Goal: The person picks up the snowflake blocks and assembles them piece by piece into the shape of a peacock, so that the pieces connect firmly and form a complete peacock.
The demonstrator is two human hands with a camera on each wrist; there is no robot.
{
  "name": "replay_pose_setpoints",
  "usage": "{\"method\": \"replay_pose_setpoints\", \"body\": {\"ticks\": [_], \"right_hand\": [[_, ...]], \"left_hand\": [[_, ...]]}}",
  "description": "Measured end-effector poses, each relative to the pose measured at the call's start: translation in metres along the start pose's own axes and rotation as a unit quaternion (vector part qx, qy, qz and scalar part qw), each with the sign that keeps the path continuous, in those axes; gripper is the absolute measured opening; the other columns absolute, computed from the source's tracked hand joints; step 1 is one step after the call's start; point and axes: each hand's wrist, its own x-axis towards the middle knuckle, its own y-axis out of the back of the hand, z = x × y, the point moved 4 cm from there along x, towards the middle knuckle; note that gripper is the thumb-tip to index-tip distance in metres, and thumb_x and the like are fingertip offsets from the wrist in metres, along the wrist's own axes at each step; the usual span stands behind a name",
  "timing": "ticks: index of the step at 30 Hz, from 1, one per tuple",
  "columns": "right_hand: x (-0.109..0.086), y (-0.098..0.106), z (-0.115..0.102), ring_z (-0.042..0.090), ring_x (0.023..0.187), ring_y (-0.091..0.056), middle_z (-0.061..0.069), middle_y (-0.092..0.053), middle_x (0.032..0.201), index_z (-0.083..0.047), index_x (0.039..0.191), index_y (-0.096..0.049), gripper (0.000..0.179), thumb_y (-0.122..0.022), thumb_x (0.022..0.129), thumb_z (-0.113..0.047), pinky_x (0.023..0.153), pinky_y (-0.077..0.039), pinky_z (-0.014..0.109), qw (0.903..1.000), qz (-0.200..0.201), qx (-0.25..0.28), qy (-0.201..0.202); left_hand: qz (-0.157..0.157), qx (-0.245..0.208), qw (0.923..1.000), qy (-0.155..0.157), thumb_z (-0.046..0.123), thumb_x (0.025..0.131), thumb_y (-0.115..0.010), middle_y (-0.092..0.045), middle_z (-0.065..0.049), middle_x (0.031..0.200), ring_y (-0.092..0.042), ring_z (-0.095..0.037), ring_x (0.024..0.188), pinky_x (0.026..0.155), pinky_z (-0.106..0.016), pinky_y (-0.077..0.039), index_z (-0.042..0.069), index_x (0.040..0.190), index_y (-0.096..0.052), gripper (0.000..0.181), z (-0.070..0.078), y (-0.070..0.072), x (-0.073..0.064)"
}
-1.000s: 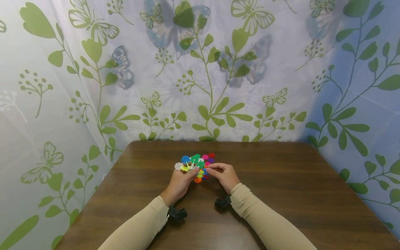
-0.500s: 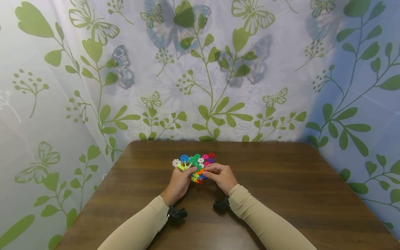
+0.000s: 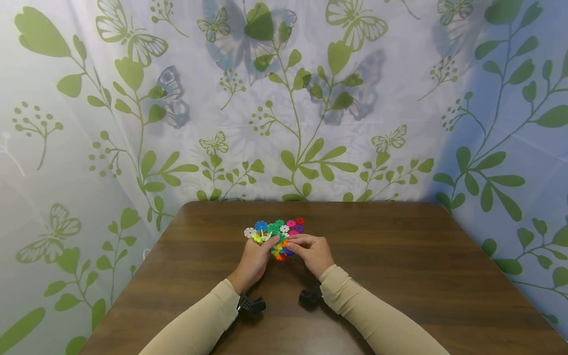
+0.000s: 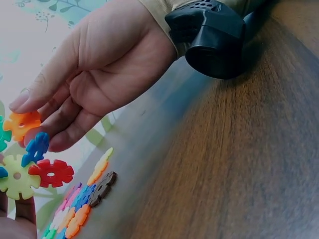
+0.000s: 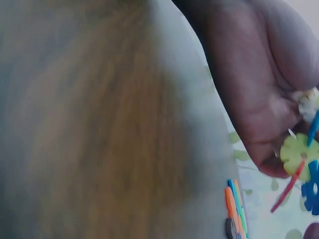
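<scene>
Left hand (image 3: 254, 260): you gripped joined discs (image 3: 279, 228).
Right hand (image 3: 314, 250): you pinched orange disc (image 4: 22, 124).
Red disc (image 4: 51, 173): sat near your right fingers.

Head view: evenly lit, fairly sharp
Curtain (image 3: 253, 103): bright left, bluish shade right
Table (image 3: 399, 276): faint near-side sheen; heavily blurred in right wrist view
Hand (image 5: 249, 89): dim, shadowed

Over the counter (image 3: 408, 246) you had passage at either side; flower-shaped discs (image 3: 284, 229) blocked the middle, at your left hand (image 3: 254, 260) and right hand (image 3: 316, 252), and a patterned backdrop (image 3: 266, 153) stood behind.
</scene>
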Motion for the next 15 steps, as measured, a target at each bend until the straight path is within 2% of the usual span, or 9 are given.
{"method": "replay_pose_setpoints", "body": {"ticks": [7, 11, 15], "right_hand": [[-0.0030, -0.0029, -0.0043, 0.023, 0.108, -0.071, 0.002, -0.078, 0.108, -0.007, 0.095, -0.086, 0.008, -0.086, 0.091, -0.014, 0.086, -0.059, 0.031, 0.9991, 0.032, -0.027, 0.008], [-0.0036, -0.0043, -0.0046, 0.024, 0.106, -0.072, 0.004, -0.077, 0.109, -0.006, 0.096, -0.086, 0.008, -0.085, 0.092, -0.013, 0.086, -0.059, 0.032, 0.9992, 0.027, -0.017, 0.023], [-0.0026, -0.0039, -0.0005, 0.025, 0.102, -0.073, 0.011, -0.076, 0.114, -0.002, 0.103, -0.083, 0.012, -0.083, 0.094, -0.011, 0.085, -0.059, 0.031, 0.9997, 0.002, 0.005, 0.025]], "left_hand": [[-0.004, -0.013, 0.9999, 0.006, 0.010, 0.104, -0.071, -0.066, -0.021, 0.129, -0.065, -0.028, 0.118, 0.101, -0.039, -0.053, -0.016, 0.136, -0.051, 0.046, -0.0002, -0.0028, -0.0009], [0.002, -0.026, 0.9996, 0.013, 0.011, 0.103, -0.072, -0.066, -0.022, 0.128, -0.066, -0.030, 0.118, 0.099, -0.039, -0.054, -0.017, 0.136, -0.051, 0.048, -0.0008, -0.0017, -0.0010], [0.017, -0.037, 0.9990, 0.021, 0.009, 0.102, -0.073, -0.066, -0.024, 0.127, -0.067, -0.030, 0.115, 0.098, -0.041, -0.055, -0.015, 0.131, -0.056, 0.042, -0.0030, 0.0004, -0.0013]]}}
